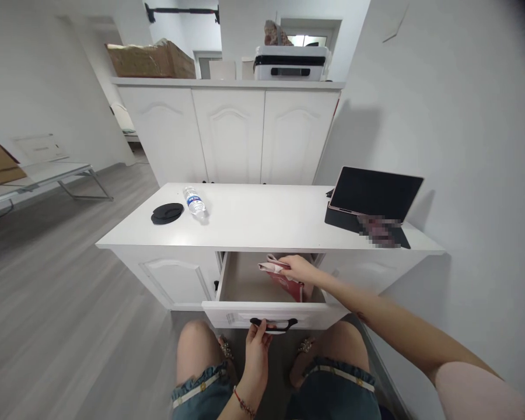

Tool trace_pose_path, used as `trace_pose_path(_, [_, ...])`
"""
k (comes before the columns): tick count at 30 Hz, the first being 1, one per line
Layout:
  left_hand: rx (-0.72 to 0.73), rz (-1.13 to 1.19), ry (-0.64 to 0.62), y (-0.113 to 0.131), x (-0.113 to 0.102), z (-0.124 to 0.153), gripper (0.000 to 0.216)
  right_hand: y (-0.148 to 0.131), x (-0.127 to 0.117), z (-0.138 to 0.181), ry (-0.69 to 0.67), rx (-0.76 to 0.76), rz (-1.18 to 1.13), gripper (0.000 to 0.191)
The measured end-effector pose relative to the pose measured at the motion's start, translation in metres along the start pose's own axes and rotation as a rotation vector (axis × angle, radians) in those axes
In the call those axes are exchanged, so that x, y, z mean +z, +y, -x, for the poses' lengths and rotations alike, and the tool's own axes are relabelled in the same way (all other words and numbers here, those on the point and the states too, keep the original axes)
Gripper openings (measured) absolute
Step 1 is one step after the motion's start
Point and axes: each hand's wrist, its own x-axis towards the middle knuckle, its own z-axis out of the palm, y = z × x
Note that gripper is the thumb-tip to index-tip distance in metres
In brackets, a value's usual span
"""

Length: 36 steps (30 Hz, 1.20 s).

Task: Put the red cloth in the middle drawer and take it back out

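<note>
L hand gripped the black curved handle of an open white panelled drawer; R hand pinched a red-and-white, soft-looking folded item inside. Step: handling contents, prob. Next move called for a steady drawer, approx. same grip.

Your surroundings: a white desktop with a 3-door white cabinet behind it.
Toward the desktop's left end you have a flat black rounded item and, just beside it, a clear plastic bottle with a blue label; at the right end, near the wall, a dark-screened device stands open, its base partly hidden by a pixelated patch. Atop the cabinet you see a cardboard box at left and a white case at right, a brown patterned item above the case. Far to your left, a second cardboard box rests on a low metal-legged table, over grey wood-look flooring.
</note>
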Motion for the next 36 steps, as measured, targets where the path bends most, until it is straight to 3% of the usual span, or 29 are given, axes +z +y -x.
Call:
trace_pose_path(4, [-0.005,-0.02,0.004,-0.002,-0.003,0.003,0.036,-0.026,0.027,-0.018,-0.021,-0.259,0.238,0.032])
trace_pose_path(8, [-0.019,0.017,0.011,-0.005,-0.009,0.008,0.036,-0.031,0.063,-0.03,-0.257,-0.494,0.344,0.031])
trace_pose_path(11, [-0.018,0.039,0.008,-0.007,-0.012,0.011,0.035,-0.026,0.083,-0.033,-0.442,-0.483,0.358,0.029])
trace_pose_path(13, [-0.021,0.052,0.008,-0.008,-0.014,0.013,0.035,-0.023,0.092,-0.034,-0.471,-0.471,0.329,0.027])
trace_pose_path(21, [-0.046,0.059,0.009,-0.007,-0.016,0.017,0.037,-0.022,0.117,-0.03,-0.402,-0.464,0.21,0.043])
trace_pose_path(36, [-0.078,0.0,0.051,-0.011,-0.024,0.027,0.041,-0.036,0.126,-0.062,-0.334,-0.418,0.224,0.037])
